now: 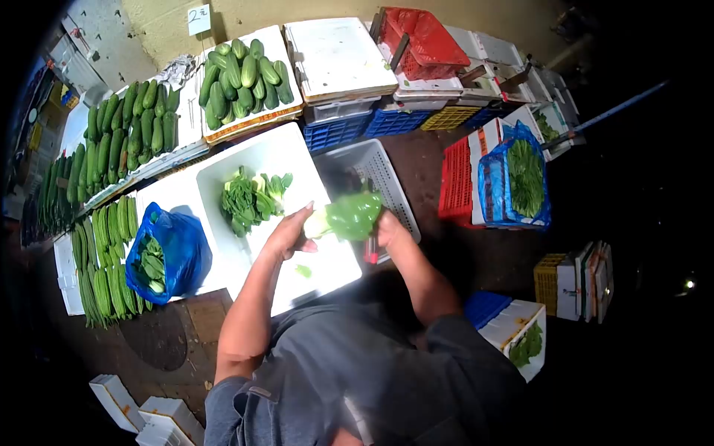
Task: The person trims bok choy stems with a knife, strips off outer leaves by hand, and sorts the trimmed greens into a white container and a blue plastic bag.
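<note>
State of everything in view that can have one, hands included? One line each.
Left hand: grip closed on stem end of held greens.
Right hand: at their leafy end, fingers partly hidden.
Held greens: off the surface, blurred.
White foam box: open, greens inside.
Loose leaf: lying flat.
Blue bag: open, greens inside.
Grey crate: open.
Price card: upright.

Gap, two o'clock: floor (426,162), passable between grey crate (396,182) and red crate (455,182). Obstacle, nine o'clock: blue bag (182,249), beyond white box (260,149). Obstacle, twelve: blue crate (338,134).
</note>
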Demonstrator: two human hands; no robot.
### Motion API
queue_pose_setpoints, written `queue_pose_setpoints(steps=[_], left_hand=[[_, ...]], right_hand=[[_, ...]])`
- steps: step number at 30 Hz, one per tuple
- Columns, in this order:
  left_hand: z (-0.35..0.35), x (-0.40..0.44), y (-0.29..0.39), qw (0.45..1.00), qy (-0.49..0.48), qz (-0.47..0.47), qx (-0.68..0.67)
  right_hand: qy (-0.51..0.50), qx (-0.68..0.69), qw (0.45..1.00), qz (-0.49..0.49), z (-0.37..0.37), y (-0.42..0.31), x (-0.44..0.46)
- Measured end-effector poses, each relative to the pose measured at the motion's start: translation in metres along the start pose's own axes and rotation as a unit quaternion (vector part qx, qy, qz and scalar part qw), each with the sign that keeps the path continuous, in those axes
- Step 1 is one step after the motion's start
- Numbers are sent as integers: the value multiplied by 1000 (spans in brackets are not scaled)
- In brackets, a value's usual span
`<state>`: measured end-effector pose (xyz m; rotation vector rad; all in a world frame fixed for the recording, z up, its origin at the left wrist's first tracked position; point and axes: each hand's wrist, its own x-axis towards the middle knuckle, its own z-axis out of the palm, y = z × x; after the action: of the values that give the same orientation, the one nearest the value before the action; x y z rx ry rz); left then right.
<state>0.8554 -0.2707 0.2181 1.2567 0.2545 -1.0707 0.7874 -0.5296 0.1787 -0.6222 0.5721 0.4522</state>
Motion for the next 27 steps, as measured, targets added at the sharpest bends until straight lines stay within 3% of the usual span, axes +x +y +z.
queue_pose_setpoints(steps=[4, 7, 9, 10, 13, 14, 18, 21, 27], left_hand=[[3, 5, -16, 989, -8, -63, -136], [12, 11, -24, 978, -1, -87, -189], [25, 5, -19, 972, -7, -103, -213], [30, -1, -16, 968, -33, -101, -227], [42, -5, -15, 981, -11, -97, -169], [43, -7, -14, 983, -12, -91, -159], [25, -5, -21, 995, 13, -46, 82], [18, 9, -39, 986, 71, 82, 123], [23, 6, -37, 991, 35, 71, 109]], right_hand=[[51, 4, 998, -29, -18, 10, -2], [100, 10, 992, -77, 19, 35, -18], [86, -127, 974, -166, 25, 53, -12], [125, -139, 963, -197, 24, 63, -4], [134, -230, 919, -291, 29, 75, 13], [161, -298, 917, -212, 29, 69, 7], [133, -161, 944, -254, 39, 73, -1], [124, -150, 944, -267, 40, 79, -6], [152, -212, 928, -267, 18, 94, 4]])
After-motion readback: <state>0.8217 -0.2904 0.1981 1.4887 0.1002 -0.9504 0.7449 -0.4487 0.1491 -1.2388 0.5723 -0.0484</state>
